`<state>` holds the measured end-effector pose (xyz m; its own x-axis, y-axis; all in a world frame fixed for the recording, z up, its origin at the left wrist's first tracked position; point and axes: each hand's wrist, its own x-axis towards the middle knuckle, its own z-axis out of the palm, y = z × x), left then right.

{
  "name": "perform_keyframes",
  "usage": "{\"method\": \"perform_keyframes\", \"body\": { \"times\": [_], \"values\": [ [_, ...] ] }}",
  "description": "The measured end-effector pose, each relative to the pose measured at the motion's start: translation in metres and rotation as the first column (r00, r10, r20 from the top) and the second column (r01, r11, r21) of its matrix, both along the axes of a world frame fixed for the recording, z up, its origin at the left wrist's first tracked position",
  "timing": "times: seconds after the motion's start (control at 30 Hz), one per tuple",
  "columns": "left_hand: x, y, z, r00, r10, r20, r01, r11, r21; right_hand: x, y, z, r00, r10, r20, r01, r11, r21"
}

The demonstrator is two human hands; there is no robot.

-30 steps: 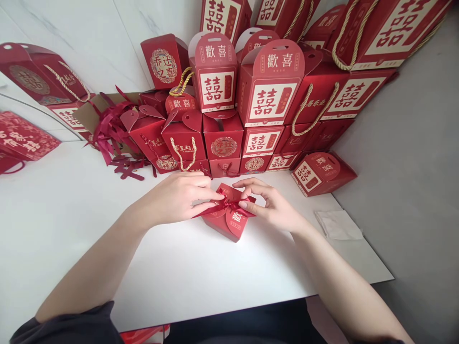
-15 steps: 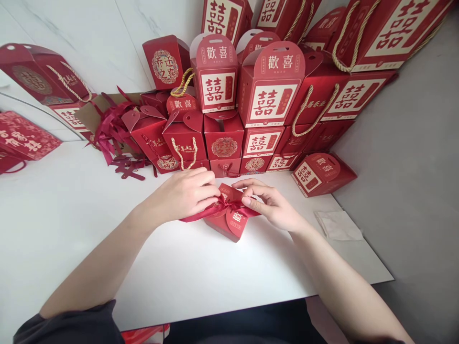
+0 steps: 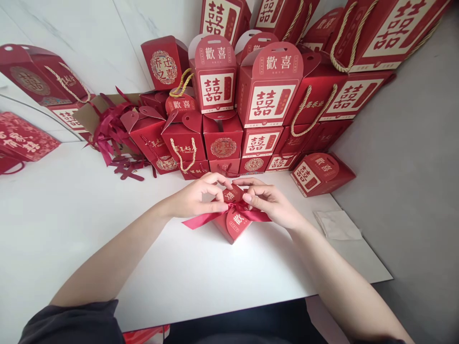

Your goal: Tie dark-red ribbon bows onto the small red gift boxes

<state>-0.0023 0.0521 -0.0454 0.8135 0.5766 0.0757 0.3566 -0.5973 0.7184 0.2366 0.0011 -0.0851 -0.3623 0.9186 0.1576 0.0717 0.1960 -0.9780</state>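
Note:
A small red gift box with rounded, overlapping top flaps rests on the white table, one corner toward me. Across its top runs a dark red ribbon, knotted in the middle, with tails stretching out to left and right. My left hand is on the left of the knot, thumb and bent fingers closed on the ribbon there. From the other side, my right hand pinches the ribbon close to the knot between thumb and fingers. My fingers partly cover the knot and the box's far flaps.
Stacked red gift boxes stand along the wall behind my hands. Loose ribbons spill from a brown carton at the left. One red box lies at the right, near a folded white cloth by the table edge.
The box has turned a little and shifted slightly right. My left hand has moved right, its fingers opening out from a tighter curl near the knot. My right hand has stayed nearly in place.

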Motion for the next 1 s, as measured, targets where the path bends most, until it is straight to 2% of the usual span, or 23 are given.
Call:
{"method": "perform_keyframes", "body": {
  "times": [0.1,0.27,0.37,0.47,0.63,0.83,0.9,1.0],
  "values": [
    [-0.0041,0.0036,-0.0005,0.998,-0.063,0.001,0.063,0.996,-0.058,0.0000,0.0004,0.0000,0.999,-0.041,-0.010,0.041,0.999,-0.032],
    [-0.0063,0.0092,-0.0051,0.995,-0.073,0.062,0.082,0.985,-0.150,-0.0001,0.0020,-0.0012,1.000,-0.031,-0.003,0.031,0.998,-0.046],
    [-0.0066,0.0098,-0.0049,0.990,-0.127,0.060,0.134,0.982,-0.130,0.0006,0.0024,-0.0019,1.000,-0.022,-0.011,0.021,0.999,-0.049],
    [-0.0066,0.0085,-0.0037,0.988,-0.137,0.065,0.141,0.989,-0.055,0.0008,0.0021,-0.0021,0.999,-0.030,-0.021,0.029,0.998,-0.058],
    [-0.0073,0.0076,-0.0044,0.972,-0.057,0.230,0.053,0.998,0.023,-0.0005,0.0008,-0.0004,0.999,-0.027,-0.043,0.024,0.998,-0.061],
    [-0.0098,0.0077,0.0009,0.995,0.008,0.103,-0.016,0.997,0.077,-0.0015,0.0010,-0.0011,0.997,-0.051,-0.049,0.047,0.997,-0.068],
    [-0.0079,0.0063,-0.0003,0.994,0.062,0.089,-0.071,0.993,0.097,-0.0016,0.0017,-0.0025,0.998,-0.038,-0.054,0.034,0.996,-0.077],
    [-0.0020,0.0011,-0.0082,0.971,0.188,0.151,-0.202,0.975,0.089,-0.0022,0.0020,-0.0044,0.998,-0.029,-0.058,0.025,0.996,-0.082]
  ]
}}
